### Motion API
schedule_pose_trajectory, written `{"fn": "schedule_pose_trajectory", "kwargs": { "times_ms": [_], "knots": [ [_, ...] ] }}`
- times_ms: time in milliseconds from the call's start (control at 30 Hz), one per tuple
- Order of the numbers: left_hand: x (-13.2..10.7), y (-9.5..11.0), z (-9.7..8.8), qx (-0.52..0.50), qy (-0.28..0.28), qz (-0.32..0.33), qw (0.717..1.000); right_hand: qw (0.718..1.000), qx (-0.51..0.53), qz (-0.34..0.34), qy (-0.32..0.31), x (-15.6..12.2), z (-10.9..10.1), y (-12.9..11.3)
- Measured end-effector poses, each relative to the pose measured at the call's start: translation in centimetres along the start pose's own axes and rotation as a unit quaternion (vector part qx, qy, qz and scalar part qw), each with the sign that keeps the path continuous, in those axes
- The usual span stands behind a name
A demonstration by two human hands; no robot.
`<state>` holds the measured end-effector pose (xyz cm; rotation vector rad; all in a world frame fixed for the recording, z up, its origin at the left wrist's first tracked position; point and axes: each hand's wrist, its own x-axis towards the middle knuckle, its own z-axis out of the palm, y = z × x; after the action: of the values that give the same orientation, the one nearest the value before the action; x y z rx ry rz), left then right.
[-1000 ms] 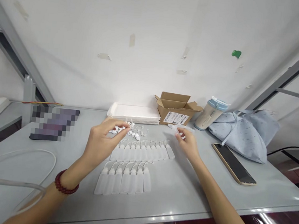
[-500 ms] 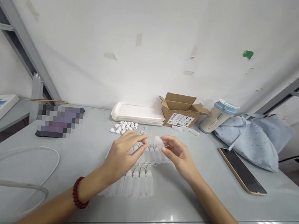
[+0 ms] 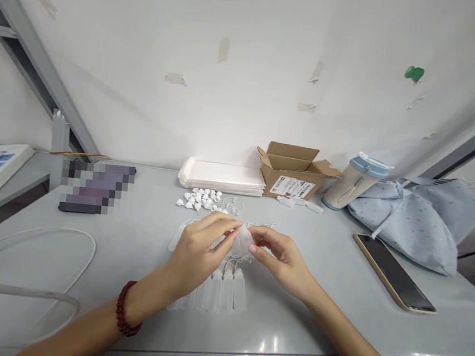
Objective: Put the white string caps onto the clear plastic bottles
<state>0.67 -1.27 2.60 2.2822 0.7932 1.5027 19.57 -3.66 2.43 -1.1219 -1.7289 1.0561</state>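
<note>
A small translucent plastic squeeze bottle (image 3: pixel 246 239) is tilted between the thumb and fingers of my right hand (image 3: pixel 282 258). At its mouth end, the fingertips of my left hand (image 3: pixel 201 247) are pinched together; whatever lies between them is too small to make out. Below my hands, similar bottles (image 3: pixel 226 294) lie in a row on the grey table, with thin white loops at their necks. A second row of bottles (image 3: pixel 179 235) is mostly hidden behind my hands. Several white caps (image 3: pixel 204 197) sit in a loose pile just beyond, beside a few small clear pieces (image 3: pixel 232 205).
At the back stand a stack of white trays (image 3: pixel 224 177), an open cardboard box (image 3: pixel 292 175) with loose bottles before it, and a tumbler (image 3: pixel 357 181). To the right are a blue cloth bag (image 3: pixel 418 223) and a phone (image 3: pixel 394 274). A white cable (image 3: pixel 92 248) curves at left.
My two hands have come together. My left fingertips now meet the mouth end of the bottle, which has moved slightly left and down. The view has shifted a little.
</note>
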Motion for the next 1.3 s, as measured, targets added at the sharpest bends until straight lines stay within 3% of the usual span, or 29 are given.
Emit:
{"fn": "schedule_pose_trajectory", "kwargs": {
  "times_ms": [533,800,1033,1300],
  "knots": [
    [-0.32,0.33,-0.11,0.021,-0.024,0.004,0.999,0.997,-0.073,-0.024,0.007,-0.14,-0.07,0.18],
    [-0.19,0.64,-0.23,0.011,-0.018,-0.02,1.0,1.0,0.009,-0.004,0.01,-0.5,0.45,0.56],
    [-0.4,0.83,0.11,-0.001,-0.048,-0.018,0.999,0.995,0.094,0.018,-0.012,-0.57,0.74,0.57],
    [-0.73,0.89,0.03,0.023,-0.044,-0.022,0.999,0.997,0.078,0.015,0.008,-0.38,0.51,0.4]
  ]
}}
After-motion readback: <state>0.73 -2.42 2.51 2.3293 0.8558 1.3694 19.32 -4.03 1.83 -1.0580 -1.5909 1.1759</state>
